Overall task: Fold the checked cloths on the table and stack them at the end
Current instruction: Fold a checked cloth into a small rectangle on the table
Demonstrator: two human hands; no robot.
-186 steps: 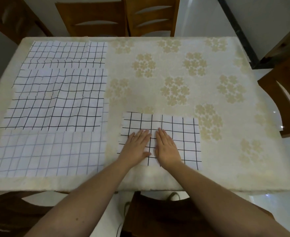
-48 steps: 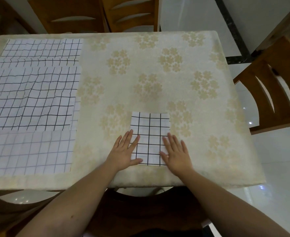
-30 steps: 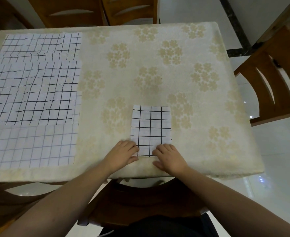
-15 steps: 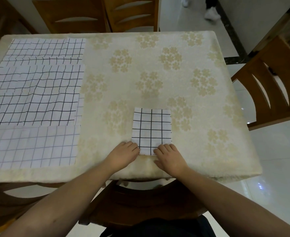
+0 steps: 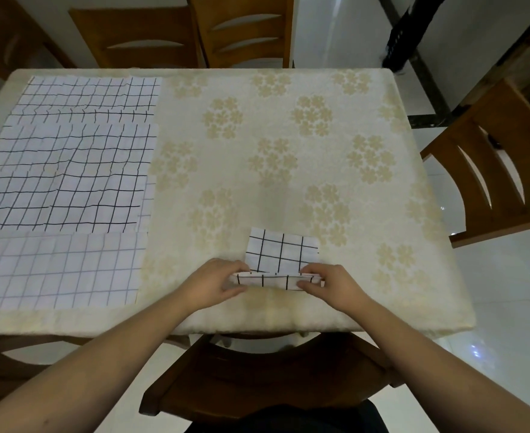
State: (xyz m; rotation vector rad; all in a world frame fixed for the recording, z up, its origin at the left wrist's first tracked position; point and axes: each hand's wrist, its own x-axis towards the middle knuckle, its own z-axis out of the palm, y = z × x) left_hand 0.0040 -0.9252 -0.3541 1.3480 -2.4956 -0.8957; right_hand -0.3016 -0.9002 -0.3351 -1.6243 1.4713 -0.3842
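Low in the middle of the frame, near the bench's front edge, we saw the folded cloth; our left hand and right hand each pinched its raised near edge. Three unfolded checked cloths lay at left.

Just my one head cam, looking steeply down over the table, near edge at 6 o'clock, chairs at 12.
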